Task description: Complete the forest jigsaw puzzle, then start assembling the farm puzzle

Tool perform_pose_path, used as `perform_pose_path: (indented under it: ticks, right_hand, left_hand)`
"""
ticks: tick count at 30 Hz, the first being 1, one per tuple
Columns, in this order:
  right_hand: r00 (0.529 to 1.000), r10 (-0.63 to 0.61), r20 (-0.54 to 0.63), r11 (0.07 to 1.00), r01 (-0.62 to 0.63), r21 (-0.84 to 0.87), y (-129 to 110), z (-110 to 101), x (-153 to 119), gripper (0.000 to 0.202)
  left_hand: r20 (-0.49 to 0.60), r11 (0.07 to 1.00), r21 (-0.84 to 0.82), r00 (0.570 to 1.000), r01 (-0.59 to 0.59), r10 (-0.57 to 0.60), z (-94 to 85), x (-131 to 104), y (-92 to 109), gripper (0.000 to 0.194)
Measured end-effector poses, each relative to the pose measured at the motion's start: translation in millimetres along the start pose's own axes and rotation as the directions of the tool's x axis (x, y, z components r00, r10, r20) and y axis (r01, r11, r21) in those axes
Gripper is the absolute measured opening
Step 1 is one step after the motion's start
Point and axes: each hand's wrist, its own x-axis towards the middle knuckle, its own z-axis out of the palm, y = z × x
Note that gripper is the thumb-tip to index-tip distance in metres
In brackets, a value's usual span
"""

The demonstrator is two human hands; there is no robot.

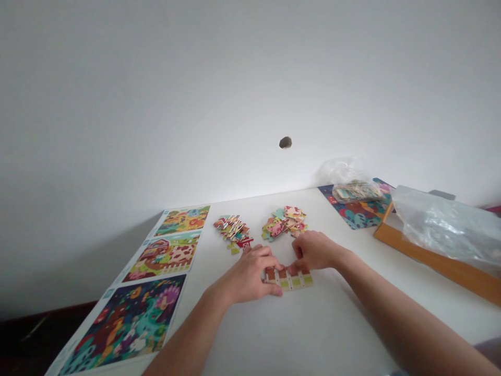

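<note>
A short strip of joined jigsaw pieces [296,282], with a white fence over green and brown, lies flat on the white table. My left hand [254,271] grips the strip's left end, thumb at the near edge and fingers at the far edge. On the far edge, the curled fingers of my right hand [313,249] pinch a puzzle piece, most of which they hide. Just beyond my left hand lies a heap of loose jigsaw pieces [233,228], a red one at its near side. A second heap of pieces [285,222] sits beyond my right hand.
Along the left edge lie three picture sheets: jungle [183,219], farm [166,256] and dark forest [133,321]. At right, a bag of pieces [356,190] rests on a dark picture sheet [362,214]. Clear plastic [442,224] covers an orange-edged box [430,257]. A wall [235,104] stands behind.
</note>
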Motion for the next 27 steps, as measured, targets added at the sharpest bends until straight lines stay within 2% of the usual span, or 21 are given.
perform_pose_path:
  ticks: [3, 9, 12, 14, 17, 18, 19, 22, 24, 27]
  right_hand:
    - [1.000, 0.012, -0.020, 1.000, -0.012, 0.012, -0.9, -0.5, -0.4, 0.037]
    - [0.997, -0.053, -0.055, 0.999, 0.052, -0.011, -8.4, 4.4, 0.3, 0.036]
    - [0.997, -0.047, -0.055, 0.999, 0.047, 0.005, -11.3, 7.2, 2.0, 0.042]
    - [0.997, -0.052, -0.055, 0.999, 0.053, 0.011, -10.0, 7.9, 3.0, 0.044]
    - [0.997, -0.062, -0.050, 0.998, 0.063, 0.011, -4.5, 8.0, 4.0, 0.044]
    - [0.997, -0.061, -0.049, 0.998, 0.062, 0.009, -2.6, 7.9, 4.2, 0.044]
    - [0.997, -0.060, -0.045, 0.998, 0.060, 0.007, -1.1, 7.8, 4.3, 0.045]
    - [0.998, -0.055, -0.031, 0.998, 0.055, 0.010, 0.8, 7.4, 4.3, 0.045]
    - [0.998, -0.051, -0.024, 0.999, 0.051, 0.015, 0.6, 7.4, 4.2, 0.045]
    - [0.999, -0.044, -0.033, 0.999, 0.044, 0.022, 0.0, 7.9, 4.0, 0.045]
  left_hand:
    - [-0.006, 1.000, 0.008, 1.000, 0.013, -0.013, 0.0, 0.3, 0.7, 0.044]
    - [-0.022, 1.000, 0.017, 1.000, 0.020, -0.020, 2.4, 0.8, 1.5, 0.043]
    - [-0.035, 1.000, 0.003, 0.999, -0.020, 0.020, 0.5, 1.9, -2.3, 0.035]
    - [-0.091, 1.000, -0.010, 0.996, -0.026, 0.025, -6.1, 0.8, -7.2, 0.025]
    - [-0.213, 0.996, 0.029, 0.974, 0.081, -0.073, -23.1, -6.3, -17.4, 0.024]
    - [-0.217, 0.988, 0.061, 0.968, 0.141, -0.125, -29.0, -9.9, -21.2, 0.025]
    - [-0.199, 0.972, 0.093, 0.961, 0.214, -0.193, -34.1, -13.6, -25.0, 0.025]
    - [-0.031, 0.923, 0.101, 0.929, 0.371, -0.369, -40.9, -21.9, -34.2, 0.018]
    - [0.058, 0.909, 0.077, 0.909, 0.408, -0.413, -38.1, -22.6, -36.5, 0.015]
    - [0.075, 0.915, 0.043, 0.912, 0.401, -0.403, -29.3, -17.7, -33.2, 0.016]
